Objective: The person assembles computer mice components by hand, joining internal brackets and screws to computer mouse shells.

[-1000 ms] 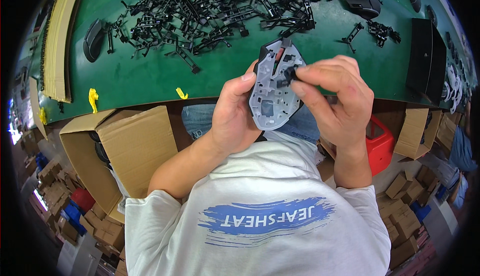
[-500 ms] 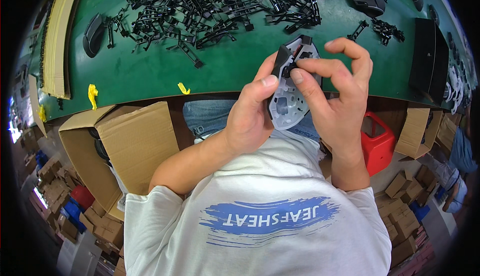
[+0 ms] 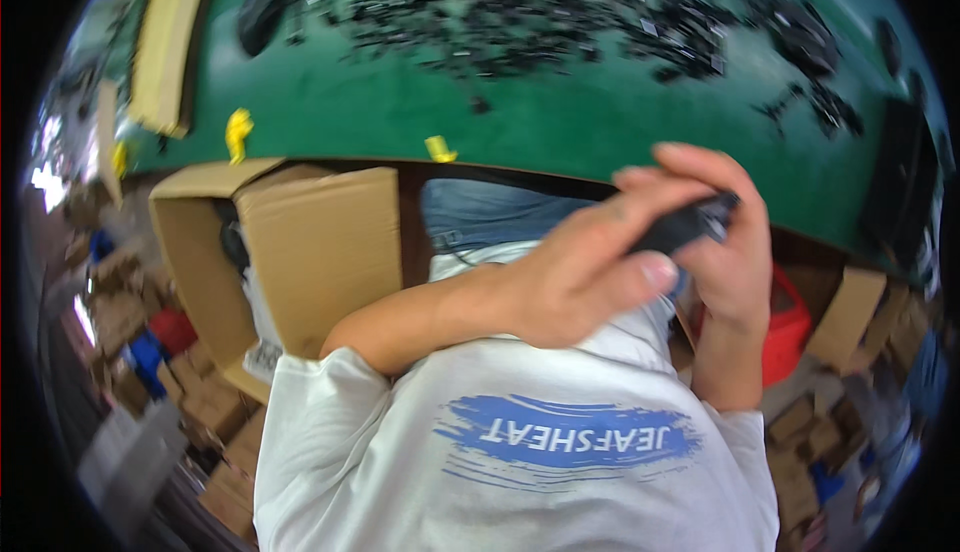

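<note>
A black plastic shell is held between my two hands, over my lap at the table's front edge. My left hand is closed on it from the left, with the thumb on the near side and the fingers along the far side. Around its right end wraps my right hand, fingers curled and partly hidden. Most of the shell is covered by the hands and smeared by motion; its grey inside does not show.
A heap of small black plastic parts covers the far green table. Yellow scraps lie near its edge. An open cardboard box stands at my left, a red plastic stool at my right. A black box sits far right.
The shell has turned over, from its grey inside showing to its black side. Both hands have moved right and lower, the left crossing further over. The view has shifted too.
</note>
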